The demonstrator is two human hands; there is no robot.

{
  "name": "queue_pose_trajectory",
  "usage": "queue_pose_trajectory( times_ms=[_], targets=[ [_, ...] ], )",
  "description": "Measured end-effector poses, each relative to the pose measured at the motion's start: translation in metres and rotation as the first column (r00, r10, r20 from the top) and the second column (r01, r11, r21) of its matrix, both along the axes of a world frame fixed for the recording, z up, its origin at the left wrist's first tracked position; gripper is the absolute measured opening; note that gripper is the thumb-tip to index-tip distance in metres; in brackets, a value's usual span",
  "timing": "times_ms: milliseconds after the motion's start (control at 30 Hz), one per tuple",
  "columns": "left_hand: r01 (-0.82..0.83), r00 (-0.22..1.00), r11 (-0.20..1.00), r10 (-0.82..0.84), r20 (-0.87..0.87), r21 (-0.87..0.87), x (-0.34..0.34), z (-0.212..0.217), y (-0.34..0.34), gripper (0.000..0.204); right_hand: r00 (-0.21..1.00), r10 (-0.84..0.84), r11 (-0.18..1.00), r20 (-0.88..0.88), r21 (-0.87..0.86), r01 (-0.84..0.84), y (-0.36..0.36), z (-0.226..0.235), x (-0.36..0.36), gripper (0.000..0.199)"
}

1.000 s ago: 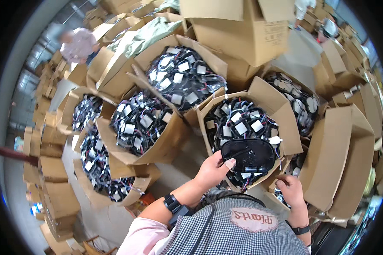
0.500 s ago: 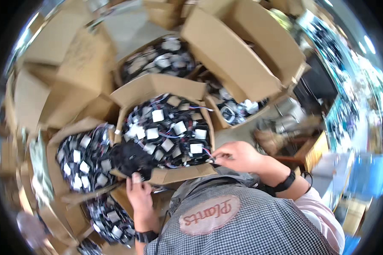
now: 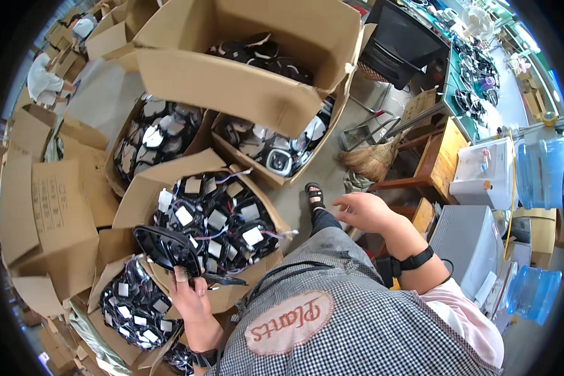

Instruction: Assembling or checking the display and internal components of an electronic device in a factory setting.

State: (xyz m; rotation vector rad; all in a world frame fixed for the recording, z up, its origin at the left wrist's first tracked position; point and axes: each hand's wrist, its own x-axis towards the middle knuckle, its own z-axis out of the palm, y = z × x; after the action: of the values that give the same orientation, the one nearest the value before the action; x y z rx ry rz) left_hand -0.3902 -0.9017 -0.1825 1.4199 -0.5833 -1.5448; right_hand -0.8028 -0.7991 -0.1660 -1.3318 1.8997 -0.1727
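A black, curved plastic housing [image 3: 167, 247] with a hollow inside is gripped by my left hand [image 3: 190, 297], thumb and fingers closed on its lower edge. It is above the near left side of an open carton [image 3: 172, 164] full of black parts with wires and white or silver squares [image 3: 217, 219]. A flat black piece [image 3: 225, 279] sticks out beside the housing; I cannot tell whether it is joined to it. My right hand [image 3: 365, 212] hangs in the air to the right of this carton, fingers loosely bent and apart, with nothing visible in them.
More cartons of black parts [image 3: 138, 307] stand at the left, and a large tall carton [image 3: 232, 75] is ahead. At the right are a straw broom [image 3: 370, 160], a wooden stool [image 3: 432, 160], a grey cabinet [image 3: 460, 241] and blue water bottles [image 3: 542, 172]. Another person [image 3: 44, 78] is far left.
The view has swung right. My right hand has left the carton's near right edge and is in the air. The black housing has tilted up in my left hand, so its hollow shape shows.
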Motion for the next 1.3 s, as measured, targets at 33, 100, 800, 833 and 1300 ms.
queue_pose_trajectory(
  times_ms=[33,100,800,833,1300],
  targets=[
    [0.006,1.000,1.000,-0.007,-0.022,-0.020,-0.018,0.000,-0.007,0.026,0.999,-0.044,0.999,0.001,-0.002,0.044,-0.001,-0.008,-0.024,0.037],
    [-0.016,0.998,0.998,0.013,-0.055,-0.058,-0.064,0.004,-0.023,0.028,0.996,-0.088,0.996,-0.008,-0.007,0.088,-0.004,-0.029,-0.078,0.038],
    [0.319,0.946,0.947,-0.321,-0.055,-0.036,-0.365,0.016,-0.154,0.027,0.948,-0.296,0.949,-0.114,-0.145,0.279,-0.079,-0.028,-0.310,0.035],
    [0.344,0.938,0.938,-0.345,-0.038,-0.044,-0.369,0.015,-0.156,0.027,0.949,-0.293,0.952,-0.114,-0.129,0.278,-0.079,-0.017,-0.311,0.034],
    [0.161,0.983,0.986,-0.164,0.082,0.039,-0.425,0.010,-0.180,0.016,0.961,-0.251,0.765,0.116,-0.585,0.270,-0.239,0.008,-0.429,0.027]
  ],
)
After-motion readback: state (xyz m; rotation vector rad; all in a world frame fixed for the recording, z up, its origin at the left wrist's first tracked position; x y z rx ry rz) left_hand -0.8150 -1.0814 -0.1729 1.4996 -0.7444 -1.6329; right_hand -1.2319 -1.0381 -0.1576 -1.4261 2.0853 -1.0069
